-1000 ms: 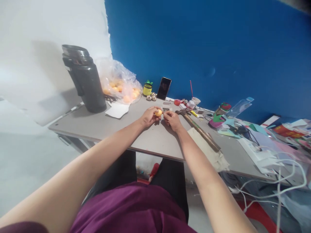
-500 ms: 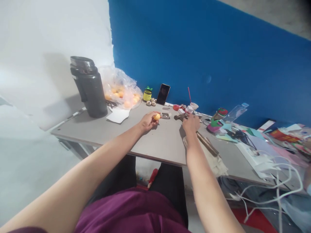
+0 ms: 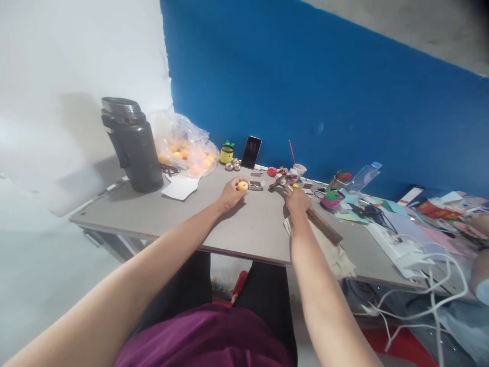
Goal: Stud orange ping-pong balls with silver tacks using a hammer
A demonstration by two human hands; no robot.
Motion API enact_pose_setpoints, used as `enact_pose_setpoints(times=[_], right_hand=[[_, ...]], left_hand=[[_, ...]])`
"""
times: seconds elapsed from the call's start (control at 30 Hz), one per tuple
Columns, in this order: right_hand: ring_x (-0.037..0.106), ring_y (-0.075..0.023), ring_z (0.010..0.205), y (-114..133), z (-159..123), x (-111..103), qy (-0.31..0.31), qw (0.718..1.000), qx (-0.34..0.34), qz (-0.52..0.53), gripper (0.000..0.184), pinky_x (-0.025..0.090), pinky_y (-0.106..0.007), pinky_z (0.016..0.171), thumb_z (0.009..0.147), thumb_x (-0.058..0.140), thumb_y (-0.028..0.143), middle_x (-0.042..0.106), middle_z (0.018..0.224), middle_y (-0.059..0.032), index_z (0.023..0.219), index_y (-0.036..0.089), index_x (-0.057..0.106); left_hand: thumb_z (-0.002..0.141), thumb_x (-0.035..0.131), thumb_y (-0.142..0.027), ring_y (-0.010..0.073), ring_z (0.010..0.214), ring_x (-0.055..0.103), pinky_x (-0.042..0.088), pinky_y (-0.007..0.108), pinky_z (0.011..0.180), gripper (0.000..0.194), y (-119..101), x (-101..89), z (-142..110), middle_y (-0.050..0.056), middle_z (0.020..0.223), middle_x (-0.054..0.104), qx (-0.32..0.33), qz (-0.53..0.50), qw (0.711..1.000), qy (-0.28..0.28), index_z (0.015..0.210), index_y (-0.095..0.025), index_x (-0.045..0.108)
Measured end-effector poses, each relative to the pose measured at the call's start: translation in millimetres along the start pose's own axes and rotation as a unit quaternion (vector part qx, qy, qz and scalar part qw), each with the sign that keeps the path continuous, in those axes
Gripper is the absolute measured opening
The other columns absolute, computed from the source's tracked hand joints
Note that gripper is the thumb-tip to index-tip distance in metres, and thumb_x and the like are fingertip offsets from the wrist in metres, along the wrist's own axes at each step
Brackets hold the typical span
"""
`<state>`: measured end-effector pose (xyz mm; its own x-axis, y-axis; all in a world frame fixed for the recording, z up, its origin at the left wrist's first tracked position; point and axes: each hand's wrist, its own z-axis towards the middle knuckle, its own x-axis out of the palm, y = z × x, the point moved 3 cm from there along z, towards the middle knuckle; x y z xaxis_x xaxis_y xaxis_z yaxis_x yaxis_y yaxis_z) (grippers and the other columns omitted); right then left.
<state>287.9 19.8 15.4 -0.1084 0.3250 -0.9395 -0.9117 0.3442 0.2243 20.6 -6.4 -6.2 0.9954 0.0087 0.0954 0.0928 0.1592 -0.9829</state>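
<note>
My left hand is closed around a small orange ball with a dark mark on it, just above the tabletop. Right beside the ball lies a small grey open tray with small pieces in it that I cannot make out. A claw hammer with a wooden handle is in my right hand, gripped near its dark metal head. A little yellow thing shows past the fingers, its kind unclear. Beneath the hammer handle a pale cloth lies at the table's front edge.
To the left stand a dark flask and a clear bag of orange balls. A phone leans on the blue wall, near a yellow pot. Papers, a plastic bottle and white cables crowd the right.
The view has shifted slightly. In my left hand the ball has turned a little, its dark mark now showing. My right hand stays at the hammer, whose handle end has risen slightly.
</note>
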Motion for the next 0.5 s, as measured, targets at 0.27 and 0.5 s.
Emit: enact_pose_setpoints(times=[0.27, 0.5], right_hand=[[0.061, -0.0296, 0.1, 42.3, -31.2, -15.4, -0.269, 0.924, -0.257, 0.083, 0.039, 0.035, -0.038, 0.085, 0.104, 0.05, 0.037, 0.072, 0.105, -0.0152, 0.134, 0.017, 0.063], [0.058, -0.0229, 0.092, 66.8, -56.6, -16.0, -0.309, 0.873, -0.37, 0.079, 0.033, 0.029, -0.037, 0.088, 0.106, 0.052, 0.035, 0.072, 0.1, -0.0096, 0.132, 0.026, 0.07]], left_hand=[[0.067, 0.075, -0.023, 0.0206, 0.084, 0.059, 0.051, 0.037, 0.085, 0.023, -5.1, -6.2, -1.5, 0.001, 0.086, 0.067, 0.091, 0.141, 0.985, -0.046, 0.088, -0.022, 0.065], [0.069, 0.069, -0.02, 0.0211, 0.079, 0.065, 0.051, 0.035, 0.075, 0.019, 1.4, -7.1, 3.2, 0.003, 0.085, 0.072, 0.073, 0.166, 0.983, -0.036, 0.088, -0.019, 0.066]])
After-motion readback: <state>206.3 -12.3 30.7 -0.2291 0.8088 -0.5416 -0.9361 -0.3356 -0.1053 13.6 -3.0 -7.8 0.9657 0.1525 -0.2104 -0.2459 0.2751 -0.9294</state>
